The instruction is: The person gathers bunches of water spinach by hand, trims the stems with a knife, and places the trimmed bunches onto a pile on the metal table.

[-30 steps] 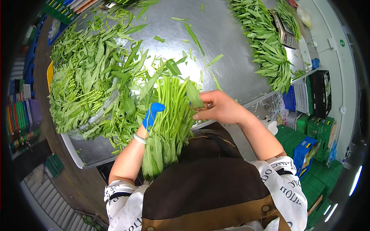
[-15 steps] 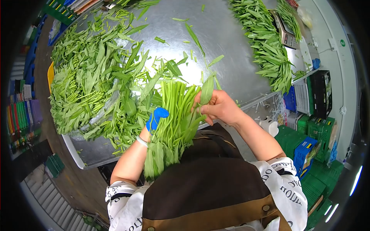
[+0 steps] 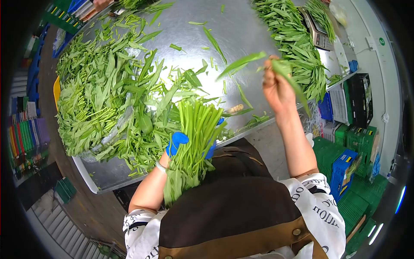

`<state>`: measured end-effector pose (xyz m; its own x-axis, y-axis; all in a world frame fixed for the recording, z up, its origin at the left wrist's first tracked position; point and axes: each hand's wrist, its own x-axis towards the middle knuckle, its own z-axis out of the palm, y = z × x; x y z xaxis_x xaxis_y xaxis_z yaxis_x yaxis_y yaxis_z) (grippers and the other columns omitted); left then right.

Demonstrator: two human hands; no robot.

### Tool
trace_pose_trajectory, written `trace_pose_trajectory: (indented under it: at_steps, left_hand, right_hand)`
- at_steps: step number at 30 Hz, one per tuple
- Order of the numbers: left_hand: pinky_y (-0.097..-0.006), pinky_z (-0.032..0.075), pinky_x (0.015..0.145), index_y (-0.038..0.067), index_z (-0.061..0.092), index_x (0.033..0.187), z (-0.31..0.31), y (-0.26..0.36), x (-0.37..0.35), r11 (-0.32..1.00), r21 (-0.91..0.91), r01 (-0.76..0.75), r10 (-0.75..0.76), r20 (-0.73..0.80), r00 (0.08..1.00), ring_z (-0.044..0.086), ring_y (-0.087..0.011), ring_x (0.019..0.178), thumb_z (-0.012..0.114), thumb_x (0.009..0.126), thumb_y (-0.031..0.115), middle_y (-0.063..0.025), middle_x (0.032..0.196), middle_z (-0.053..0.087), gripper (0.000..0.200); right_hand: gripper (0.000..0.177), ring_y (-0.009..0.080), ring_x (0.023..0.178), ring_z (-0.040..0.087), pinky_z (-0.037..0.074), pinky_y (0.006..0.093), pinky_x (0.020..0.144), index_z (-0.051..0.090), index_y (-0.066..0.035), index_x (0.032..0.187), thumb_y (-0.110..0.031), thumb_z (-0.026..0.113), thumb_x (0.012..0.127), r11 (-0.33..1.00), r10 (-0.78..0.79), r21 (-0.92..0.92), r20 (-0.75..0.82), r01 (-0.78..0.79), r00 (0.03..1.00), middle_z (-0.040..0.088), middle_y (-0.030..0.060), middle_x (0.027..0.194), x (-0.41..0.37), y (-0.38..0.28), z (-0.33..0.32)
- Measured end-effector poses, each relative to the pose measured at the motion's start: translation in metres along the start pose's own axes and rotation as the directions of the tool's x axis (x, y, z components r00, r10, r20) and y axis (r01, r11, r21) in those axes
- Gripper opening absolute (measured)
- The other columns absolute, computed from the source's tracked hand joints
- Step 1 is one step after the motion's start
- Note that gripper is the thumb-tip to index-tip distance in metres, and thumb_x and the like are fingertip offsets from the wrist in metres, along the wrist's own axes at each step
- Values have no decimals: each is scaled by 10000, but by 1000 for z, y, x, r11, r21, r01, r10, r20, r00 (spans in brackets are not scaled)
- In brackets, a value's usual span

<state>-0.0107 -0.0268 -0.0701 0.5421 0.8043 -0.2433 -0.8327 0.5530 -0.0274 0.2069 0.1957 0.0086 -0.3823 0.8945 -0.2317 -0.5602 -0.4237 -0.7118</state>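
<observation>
My left hand (image 3: pixel 177 144), in a blue glove, is wrapped round a thick bunch of green stems (image 3: pixel 196 123), held close to the apron with the cut ends up and the leaves hanging down. Raised over the metal table (image 3: pixel 241 34), my right hand (image 3: pixel 278 84) is bare and pinches a long green leaf (image 3: pixel 286 75). Another long leaf (image 3: pixel 241 64) is just left of its fingertips; whether they touch it I cannot tell. A big loose heap of leafy stems (image 3: pixel 99 95) lies to the left of the bunch.
Bundled greens (image 3: pixel 302 56) line the table's right side, beside a scale (image 3: pixel 321 41). Cut stem pieces and single leaves are scattered mid-table. Green crates (image 3: pixel 362 140) and a blue crate (image 3: pixel 343 172) stand at the right. Another person's hand (image 3: pixel 101 4) shows at the top left.
My right hand has moved from beside the bunch up and to the right, with a leaf. The bunch now stands apart from it. Another person's hand has appeared at the top left.
</observation>
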Motion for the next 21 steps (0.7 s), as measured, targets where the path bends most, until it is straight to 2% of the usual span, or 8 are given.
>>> trace_pose_trajectory:
  at_steps: [3, 6, 7, 10, 13, 17, 20, 21]
  left_hand:
    - [-350, 372, 671, 41, 400, 1384, 6, 3, 0, 993, 116, -30, 35, -43, 998, 476, -217, 758, 649, 679, 388, -91, 918, 515, 824]
    - [-332, 370, 606, 36, 434, 1334, 11, 11, 6, 987, 159, -27, 32, -26, 999, 468, -202, 673, 656, 664, 424, -88, 837, 521, 806]
    - [-347, 415, 665, 22, 475, 1287, 9, 12, 3, 991, 130, -30, 35, -33, 999, 510, -229, 747, 661, 661, 402, -117, 916, 555, 756]
    - [-344, 441, 673, 30, 536, 1212, 11, 15, 2, 990, 132, -54, 56, -14, 998, 539, -233, 777, 679, 676, 400, -125, 954, 587, 666]
    - [-324, 413, 634, 58, 541, 1201, 15, 16, 1, 984, 170, -53, 73, -113, 991, 513, -195, 731, 697, 696, 406, -87, 906, 577, 633]
    - [-307, 403, 628, 69, 519, 1231, 25, 19, 4, 990, 135, -45, 52, -52, 997, 500, -177, 717, 704, 661, 378, -71, 878, 560, 674]
    - [-321, 416, 654, 37, 522, 1203, 7, 20, 1, 989, 140, -52, 49, 22, 999, 508, -194, 742, 687, 635, 373, -85, 890, 551, 680]
    - [-322, 416, 652, 32, 523, 1197, 5, 20, 1, 989, 134, -56, 56, 2, 998, 507, -197, 736, 686, 635, 375, -89, 890, 553, 679]
  right_hand:
    - [250, 138, 637, 626, 523, 249, 643, 576, 23, 1094, -71, 637, 871, 941, -19, -337, -26, 9, 999, 656, 77, 813, 15, -1, -5]
    - [467, 178, 794, 654, 532, 319, 696, 495, -8, 1277, -104, 651, 847, 274, 579, -944, 9, -184, 815, 658, 149, 951, 7, 33, -25]
    - [640, 176, 776, 654, 534, 326, 676, 390, -68, 1393, -166, 682, 832, -145, 332, -785, 535, 603, 777, 602, 193, 1131, -2, 60, -53]
    - [702, 189, 762, 653, 548, 333, 677, 329, -83, 1426, -208, 694, 839, 139, 462, -950, 313, 281, 830, 517, 195, 1299, -25, 47, -3]
    - [582, 155, 704, 615, 520, 299, 631, 420, -76, 1365, -212, 677, 861, 462, 774, -759, 94, -459, 626, 625, 137, 1105, -53, 41, 40]
    - [286, 85, 552, 516, 415, 230, 490, 624, -31, 1047, -287, 579, 926, 493, 577, -861, 213, -128, 788, 546, -11, 604, -51, 56, 21]
    - [266, 56, 597, 526, 433, 224, 547, 654, -45, 1003, -277, 533, 954, 741, 355, -611, 4, -279, 935, 521, -38, 612, -19, 14, 16]
    - [244, 81, 684, 556, 456, 253, 603, 639, -67, 1064, -252, 548, 934, 608, 304, -779, 47, -155, 951, 558, -16, 705, -10, 9, 13]
